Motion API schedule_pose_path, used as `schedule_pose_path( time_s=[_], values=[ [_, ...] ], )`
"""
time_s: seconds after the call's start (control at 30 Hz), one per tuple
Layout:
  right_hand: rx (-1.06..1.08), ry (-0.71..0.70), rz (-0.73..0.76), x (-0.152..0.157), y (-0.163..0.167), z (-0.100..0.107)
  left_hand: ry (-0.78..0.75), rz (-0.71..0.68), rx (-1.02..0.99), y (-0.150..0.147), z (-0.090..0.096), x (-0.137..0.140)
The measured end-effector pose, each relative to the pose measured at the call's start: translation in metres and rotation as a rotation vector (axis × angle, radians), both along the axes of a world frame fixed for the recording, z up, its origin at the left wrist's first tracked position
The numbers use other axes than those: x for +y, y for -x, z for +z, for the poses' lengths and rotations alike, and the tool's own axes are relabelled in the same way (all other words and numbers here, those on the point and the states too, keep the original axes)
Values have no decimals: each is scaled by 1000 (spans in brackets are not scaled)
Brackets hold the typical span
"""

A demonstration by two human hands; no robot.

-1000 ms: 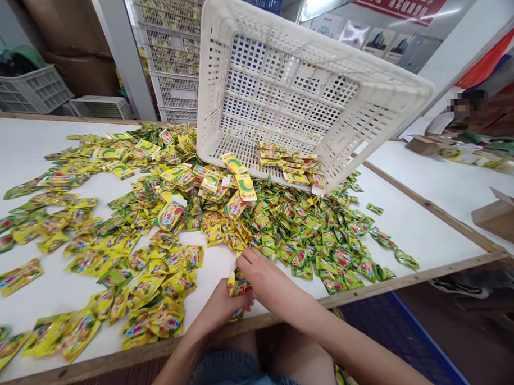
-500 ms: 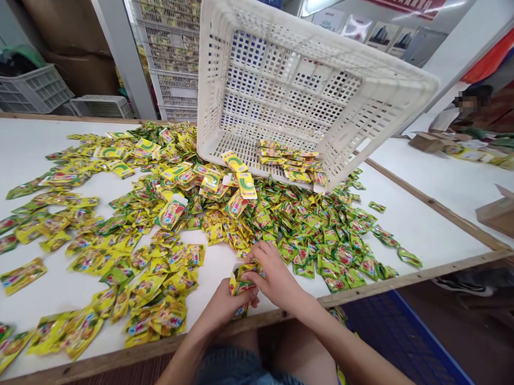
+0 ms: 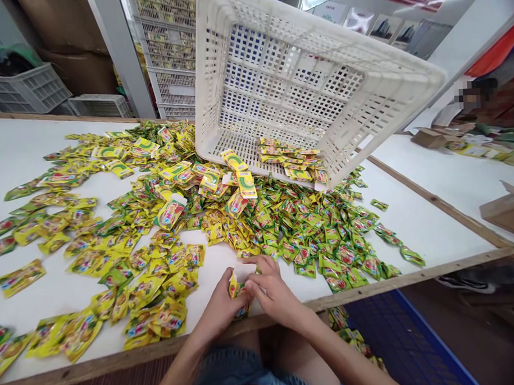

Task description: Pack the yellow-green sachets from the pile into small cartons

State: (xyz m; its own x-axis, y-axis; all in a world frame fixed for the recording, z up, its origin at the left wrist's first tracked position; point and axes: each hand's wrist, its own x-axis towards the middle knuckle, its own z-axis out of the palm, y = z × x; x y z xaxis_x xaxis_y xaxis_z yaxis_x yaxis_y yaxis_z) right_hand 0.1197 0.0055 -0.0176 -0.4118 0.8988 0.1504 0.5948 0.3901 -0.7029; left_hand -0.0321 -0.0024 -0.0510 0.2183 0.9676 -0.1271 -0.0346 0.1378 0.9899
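Between my hands, just above the table's front edge, is a small yellow carton [image 3: 244, 270] with its white inner flap standing up. My left hand [image 3: 221, 307] wraps round the carton from the left, thumb across its front. On the other side, my right hand [image 3: 274, 287] is closed on the carton near its top, thumb bent against it; what its hidden fingers touch I cannot see. Green sachets [image 3: 303, 230] are heaped beyond and to the right of my hands. Yellow sachets [image 3: 163, 280] lie loose to the left.
A white plastic crate [image 3: 343, 130] leans tilted over the heap, with several filled cartons [image 3: 289, 157] inside. More cartons [image 3: 171, 212] lie on the sachets. Below the wooden table edge [image 3: 365, 288] at right is a blue crate [image 3: 413, 333]. A person [image 3: 473, 100] is at the far right.
The carton's white flap now stands up in view at its top, where printed sachet-like yellow showed between my fingers before. My right hand has shifted slightly at the opening.
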Motion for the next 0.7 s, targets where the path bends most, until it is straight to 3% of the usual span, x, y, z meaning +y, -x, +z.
schedule_pose_path(
  time_s=[0.1,0.2,0.3,0.47,0.6,0.7],
  values=[
    [289,172,-73,-7,-2,-15,-20,126,-16,6,-1,-7],
    [536,238,-179,-12,3,-30,-46,122,-17,12,1,-11],
    [508,173,-206,-14,10,-35,-71,47,29,18,2,-9],
    [348,58,-134,-6,14,-27,-122,86,43,23,3,1],
    [454,64,-199,-4,16,-25,-132,106,-91,27,3,5],
    [469,39,-147,-5,18,-26,-185,40,7,31,5,4]
  ],
)
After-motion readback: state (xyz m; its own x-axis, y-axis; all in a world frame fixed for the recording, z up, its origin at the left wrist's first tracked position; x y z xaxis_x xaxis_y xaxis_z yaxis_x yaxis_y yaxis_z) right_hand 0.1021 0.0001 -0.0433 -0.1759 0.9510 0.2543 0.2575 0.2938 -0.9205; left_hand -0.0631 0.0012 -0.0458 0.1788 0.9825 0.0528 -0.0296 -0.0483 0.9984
